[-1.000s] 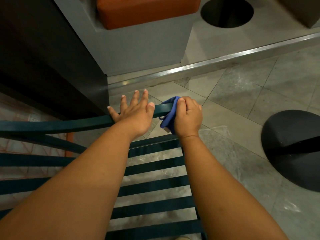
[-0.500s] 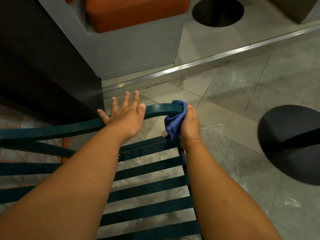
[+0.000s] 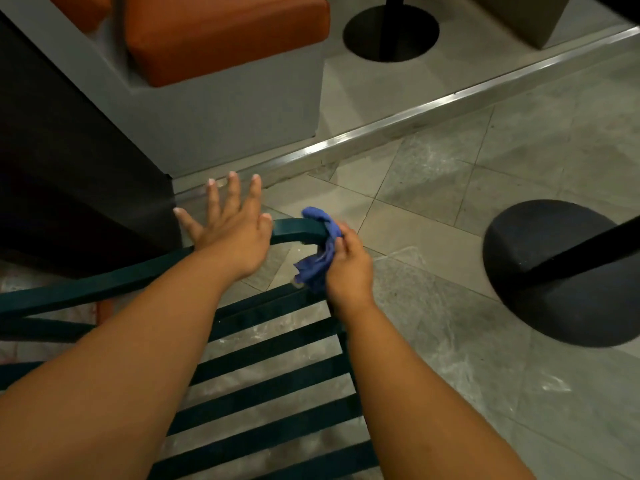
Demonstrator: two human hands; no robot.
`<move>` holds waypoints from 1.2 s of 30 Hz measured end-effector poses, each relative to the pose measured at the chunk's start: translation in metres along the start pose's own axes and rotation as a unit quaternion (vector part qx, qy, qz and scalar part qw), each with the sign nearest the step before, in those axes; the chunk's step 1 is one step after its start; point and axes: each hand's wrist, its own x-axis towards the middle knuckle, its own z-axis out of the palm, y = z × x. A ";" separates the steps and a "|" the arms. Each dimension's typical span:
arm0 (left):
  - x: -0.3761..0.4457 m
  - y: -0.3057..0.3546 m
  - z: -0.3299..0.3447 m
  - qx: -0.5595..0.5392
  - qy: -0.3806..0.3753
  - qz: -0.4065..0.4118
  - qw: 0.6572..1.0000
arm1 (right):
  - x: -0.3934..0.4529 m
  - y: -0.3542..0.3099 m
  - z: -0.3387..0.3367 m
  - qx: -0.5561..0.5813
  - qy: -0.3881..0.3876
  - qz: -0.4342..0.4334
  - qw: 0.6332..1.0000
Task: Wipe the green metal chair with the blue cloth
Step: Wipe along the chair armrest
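Step in hand: wiping rounded corner of top rail, green metal chair [image 3: 114, 289]. Blue cloth [image 3: 320, 251] draped over that corner, bunched in right hand [image 3: 348, 268], fingers clenched on it. Left hand [image 3: 232, 233] flat on rail, fingers released and spread. Next, probably: downward pass along side post, rail kept steady.

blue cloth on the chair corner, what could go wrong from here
The blue cloth hangs loosely from the right hand, so it may snag on the chair's corner or slip out. The left hand presses flat with fingers spread, not gripping, so the chair could shift under a firm wipe.
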 end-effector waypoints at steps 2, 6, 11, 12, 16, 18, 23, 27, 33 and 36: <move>0.005 0.012 0.001 0.005 -0.016 0.036 0.999 | 0.012 0.004 -0.020 0.085 0.046 0.090 0.991; 0.019 0.020 0.002 0.113 0.020 0.092 0.989 | 0.028 0.004 -0.046 0.333 0.064 0.124 0.932; 0.023 0.020 0.007 0.114 0.053 0.116 0.985 | 0.024 -0.010 -0.014 0.151 -0.108 0.006 0.983; 0.022 0.021 0.008 0.110 0.058 0.113 0.986 | 0.022 -0.006 -0.005 0.078 -0.139 -0.051 0.986; 0.023 0.020 0.012 0.105 0.076 0.117 0.985 | 0.030 0.011 0.008 0.017 -0.128 -0.042 0.991; 0.024 0.018 0.013 0.101 0.079 0.120 0.984 | 0.038 0.017 0.003 0.043 -0.114 0.109 0.987; 0.024 0.019 0.016 0.112 0.083 0.119 0.983 | 0.049 0.008 0.005 0.029 -0.117 0.167 0.979; 0.024 0.019 0.015 0.109 0.084 0.117 0.983 | 0.040 0.003 0.015 -0.068 -0.118 -0.105 0.985; 0.022 0.019 0.014 0.100 0.081 0.114 0.985 | 0.082 0.019 -0.011 -0.038 -0.217 0.109 0.969; 0.022 0.018 0.015 0.096 0.087 0.114 0.985 | 0.106 0.031 -0.016 -0.067 -0.255 0.178 0.948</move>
